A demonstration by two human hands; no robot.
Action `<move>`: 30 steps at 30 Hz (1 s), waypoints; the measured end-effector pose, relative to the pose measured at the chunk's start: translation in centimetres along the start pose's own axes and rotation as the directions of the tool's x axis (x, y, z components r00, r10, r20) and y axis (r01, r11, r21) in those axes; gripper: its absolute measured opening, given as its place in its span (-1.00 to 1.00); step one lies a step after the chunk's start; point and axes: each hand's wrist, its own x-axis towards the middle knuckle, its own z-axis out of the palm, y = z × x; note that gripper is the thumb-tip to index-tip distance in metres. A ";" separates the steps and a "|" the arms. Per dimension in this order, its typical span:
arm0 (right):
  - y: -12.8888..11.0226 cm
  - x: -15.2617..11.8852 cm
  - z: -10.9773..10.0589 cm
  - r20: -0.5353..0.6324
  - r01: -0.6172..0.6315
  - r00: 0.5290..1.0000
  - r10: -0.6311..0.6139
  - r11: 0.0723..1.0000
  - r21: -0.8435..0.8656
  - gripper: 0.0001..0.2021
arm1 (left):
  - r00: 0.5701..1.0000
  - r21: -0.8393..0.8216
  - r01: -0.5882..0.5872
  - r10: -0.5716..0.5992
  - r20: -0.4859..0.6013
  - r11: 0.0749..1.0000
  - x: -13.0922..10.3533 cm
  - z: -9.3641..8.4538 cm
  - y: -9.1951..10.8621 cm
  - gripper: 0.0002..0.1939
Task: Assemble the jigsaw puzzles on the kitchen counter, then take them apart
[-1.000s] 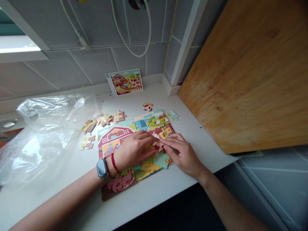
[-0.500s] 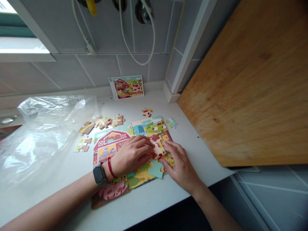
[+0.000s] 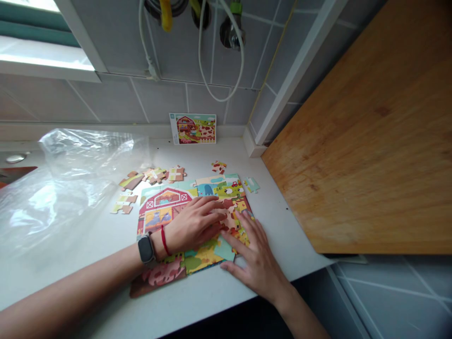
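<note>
A partly built farm jigsaw puzzle [image 3: 165,207] with a red barn lies on the white counter [image 3: 212,292]. My left hand [image 3: 192,226] rests flat on the puzzle's middle, fingers stretched toward the right; a smartwatch and a red string are on that wrist. My right hand [image 3: 254,256] lies spread on the puzzle's lower right part, fingertips pressing the pieces beside the left fingertips. A light blue piece [image 3: 224,248] sits between the two hands. Neither hand grips a piece.
Loose pieces [image 3: 151,176] lie left of and behind the puzzle, with one [image 3: 219,166] and another [image 3: 252,184] near its far right corner. A reference picture card [image 3: 193,128] leans on the tiled wall. A clear plastic bag [image 3: 67,183] covers the left. A wooden board [image 3: 363,146] stands right.
My right hand has slid back toward me and spread its fingers wider over the puzzle's lower right. The left hand stays pressed on the middle. The view has tilted upward.
</note>
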 end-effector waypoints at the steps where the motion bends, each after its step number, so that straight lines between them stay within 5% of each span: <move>1: -0.1 -0.1 0.0 0.028 0.005 1.000 -0.004 1.000 -0.020 -0.31 | 0.999 -0.017 0.019 -0.020 -0.044 1.000 0.0 0.0 0.0 -0.68; 6: 0.0 -0.9 -0.4 0.066 0.016 0.998 -0.012 0.998 -0.067 -0.42 | 0.909 -0.216 0.270 -0.322 -0.263 0.938 -0.1 -0.4 -0.6 -0.56; 10: 0.6 -1.9 -1.1 0.071 0.063 0.996 -0.057 0.995 -0.084 -0.53 | 0.819 -0.423 0.356 -0.497 -0.288 0.833 0.0 -0.6 -1.2 -0.61; 17: 2.1 -2.7 -2.2 0.082 0.097 0.992 -0.093 0.994 -0.045 -0.55 | 0.805 -0.582 0.246 -0.498 -0.323 0.775 -0.1 -0.4 -1.3 -0.61; 21: 2.4 -2.8 -2.2 0.039 -0.004 0.999 0.005 1.000 -0.011 -0.31 | 0.816 -0.566 0.226 -0.471 -0.334 0.793 -0.1 -0.4 -1.4 -0.61; 24: 2.6 -2.6 -2.0 0.055 -0.057 0.997 0.057 0.998 0.006 -0.12 | 0.897 -0.433 0.172 -0.322 -0.303 0.885 -0.1 -0.8 -1.2 -0.62; 26: 2.7 -2.4 -1.9 0.060 -0.061 0.996 0.060 0.998 0.004 -0.09 | 0.980 -0.295 0.012 -0.070 -0.186 0.955 -0.1 -0.9 -0.9 -0.56; 28: 2.9 -2.3 -1.7 0.039 -0.065 0.997 0.065 0.998 -0.001 -0.11 | 0.982 -0.190 -0.189 0.189 -0.016 0.964 -0.1 -0.8 -0.4 -0.44; 30: 2.9 -2.3 -1.6 0.010 -0.075 0.997 0.075 0.997 -0.007 -0.16 | 0.943 -0.127 -0.302 0.316 0.106 0.945 -0.1 -0.3 0.0 -0.34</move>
